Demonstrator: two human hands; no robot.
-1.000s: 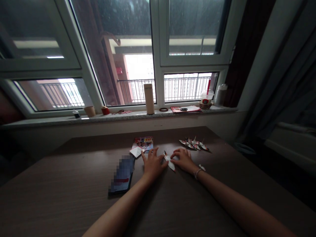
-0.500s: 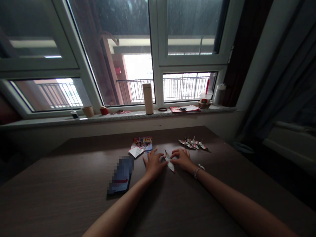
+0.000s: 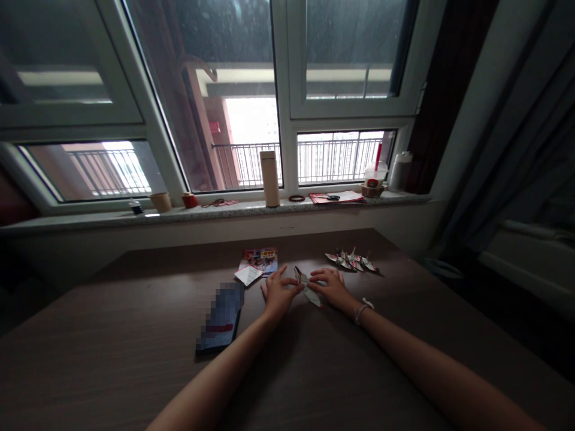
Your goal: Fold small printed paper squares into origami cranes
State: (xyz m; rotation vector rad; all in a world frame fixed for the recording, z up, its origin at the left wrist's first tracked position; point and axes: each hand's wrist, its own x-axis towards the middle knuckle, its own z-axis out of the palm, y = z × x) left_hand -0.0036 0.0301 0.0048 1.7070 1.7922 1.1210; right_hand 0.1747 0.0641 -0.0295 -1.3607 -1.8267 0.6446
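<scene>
**Work item.** The folded paper piece [image 3: 308,286] lies on the bench [image 3: 135,359] near its far edge, between the 2 hands and touching both. Its far tip stands slightly off the surface.

**Fingers.** The left hand [image 3: 277,293], at 9 o'clock of the piece, has its fingers splayed flat on the bench with the thumb side against the paper. It grasps nothing. The right hand [image 3: 332,286], at 3 o'clock, has its fingers drawn together on the paper's edge. I cannot tell whether they pinch or only press.

**Risk.** Uneven pressure from the 2 sides would probably skew the crease or slide the piece on the smooth bench. A sweep of the right wrist could knock the finished paper cranes [image 3: 353,261] close by at 2 o'clock.

**Pose.** Both forearms reach forward, low over the bench, wrists nearly straight, palms down.

**Surroundings.** Printed sheets [image 3: 259,261] lie at 10 o'clock and a phone [image 3: 221,317] at 8 o'clock. A flask [image 3: 270,170] stands on the window sill [image 3: 224,211] beyond.
</scene>
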